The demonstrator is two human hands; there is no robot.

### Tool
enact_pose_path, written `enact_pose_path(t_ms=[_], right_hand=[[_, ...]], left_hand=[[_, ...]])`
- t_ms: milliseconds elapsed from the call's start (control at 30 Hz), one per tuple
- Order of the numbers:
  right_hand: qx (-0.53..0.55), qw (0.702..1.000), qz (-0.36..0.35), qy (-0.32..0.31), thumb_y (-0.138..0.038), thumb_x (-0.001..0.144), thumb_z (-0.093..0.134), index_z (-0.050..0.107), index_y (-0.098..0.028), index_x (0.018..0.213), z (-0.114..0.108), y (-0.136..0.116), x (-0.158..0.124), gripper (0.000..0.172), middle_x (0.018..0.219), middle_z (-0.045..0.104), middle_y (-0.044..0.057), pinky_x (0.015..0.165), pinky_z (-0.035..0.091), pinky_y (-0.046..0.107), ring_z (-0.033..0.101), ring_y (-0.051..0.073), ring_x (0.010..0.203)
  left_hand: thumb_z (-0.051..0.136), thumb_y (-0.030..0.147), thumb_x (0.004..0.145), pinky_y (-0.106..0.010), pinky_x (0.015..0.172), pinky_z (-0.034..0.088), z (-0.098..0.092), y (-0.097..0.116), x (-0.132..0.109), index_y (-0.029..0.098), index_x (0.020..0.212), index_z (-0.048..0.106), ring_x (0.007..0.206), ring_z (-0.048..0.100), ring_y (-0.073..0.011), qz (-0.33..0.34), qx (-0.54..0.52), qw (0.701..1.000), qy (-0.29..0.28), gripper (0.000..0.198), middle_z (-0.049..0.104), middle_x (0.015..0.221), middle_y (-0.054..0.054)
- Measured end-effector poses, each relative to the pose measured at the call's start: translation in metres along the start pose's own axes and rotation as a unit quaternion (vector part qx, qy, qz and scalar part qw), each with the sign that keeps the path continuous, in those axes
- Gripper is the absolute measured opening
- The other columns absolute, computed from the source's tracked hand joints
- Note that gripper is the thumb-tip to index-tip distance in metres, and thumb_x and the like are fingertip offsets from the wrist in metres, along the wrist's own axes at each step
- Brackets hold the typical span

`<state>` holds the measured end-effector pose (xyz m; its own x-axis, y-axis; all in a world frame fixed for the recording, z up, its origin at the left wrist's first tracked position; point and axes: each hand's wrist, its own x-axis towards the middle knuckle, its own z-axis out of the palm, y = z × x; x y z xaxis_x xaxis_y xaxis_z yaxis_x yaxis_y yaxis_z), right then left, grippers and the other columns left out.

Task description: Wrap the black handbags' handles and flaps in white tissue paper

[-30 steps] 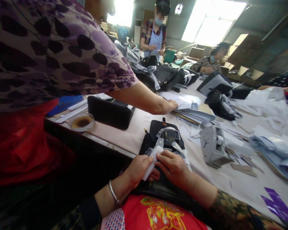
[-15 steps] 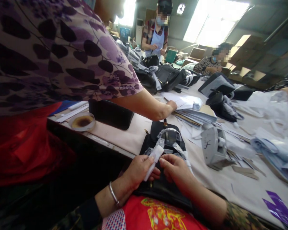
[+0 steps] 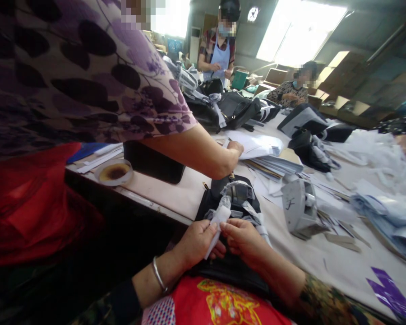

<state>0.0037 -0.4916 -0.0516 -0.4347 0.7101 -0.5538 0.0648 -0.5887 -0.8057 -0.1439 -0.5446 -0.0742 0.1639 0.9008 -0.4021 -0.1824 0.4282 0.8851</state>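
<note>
A strip of white wrapping lies in my left hand, the thumb pressed on top and the fingers curled beneath. My right hand pinches at the strip's right edge with thumb and forefinger. Both hands are over a black backpack at the near table edge. Clear plastic film covers its top handle, and pale wrapping runs along its straps. What lies inside the white strip is hidden.
At left a co-worker's arm reaches across to a paper stack. A tape roll lies by the left edge. A grey tape dispenser stands at right, near purple film. More black bags lie farther back.
My right fingertips have moved left onto the white strip's edge. The co-worker's arm has shifted slightly left at the papers. My left hand keeps its hold.
</note>
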Motion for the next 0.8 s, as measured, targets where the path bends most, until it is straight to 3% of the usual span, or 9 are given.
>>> enact_pose_path(t_ms=[367, 633, 800], right_hand=[[-0.083, 0.995, 0.019, 0.052, -0.064, 0.058, 0.078, 0.048, -0.021, 0.073, 0.006, 0.000, 0.000, 0.055, 0.040, 0.032, -0.013, 0.033, 0.015, 0.017, 0.026, 0.003, 0.033], [-0.045, 0.999, -0.006, -0.020, -0.054, 0.065, 0.080, 0.054, -0.016, 0.074, 0.003, -0.005, -0.007, 0.047, 0.051, 0.041, -0.009, 0.034, 0.032, 0.018, 0.034, 0.004, 0.039], [-0.050, 0.999, -0.008, 0.012, -0.052, 0.068, 0.078, 0.054, -0.016, 0.074, 0.004, -0.007, -0.001, 0.043, 0.054, 0.046, -0.008, 0.031, 0.031, 0.018, 0.034, 0.004, 0.037]], left_hand=[[0.030, 0.044, 0.100, -0.026, 0.053, 0.050, 0.003, 0.003, -0.002, 0.017, 0.084, 0.058, 0.054, 0.065, -0.0167, 0.129, 0.212, 0.968, 0.021, 0.042, 0.070, 0.063, -0.007], [0.036, 0.043, 0.098, -0.027, 0.056, 0.043, 0.002, 0.006, -0.004, 0.017, 0.079, 0.062, 0.055, 0.063, -0.0174, 0.143, 0.279, 0.947, 0.067, 0.041, 0.068, 0.059, -0.005], [0.038, 0.044, 0.097, -0.028, 0.055, 0.041, 0.003, 0.010, -0.005, 0.018, 0.078, 0.063, 0.055, 0.063, -0.0187, 0.151, 0.278, 0.945, 0.078, 0.041, 0.067, 0.060, -0.007]])
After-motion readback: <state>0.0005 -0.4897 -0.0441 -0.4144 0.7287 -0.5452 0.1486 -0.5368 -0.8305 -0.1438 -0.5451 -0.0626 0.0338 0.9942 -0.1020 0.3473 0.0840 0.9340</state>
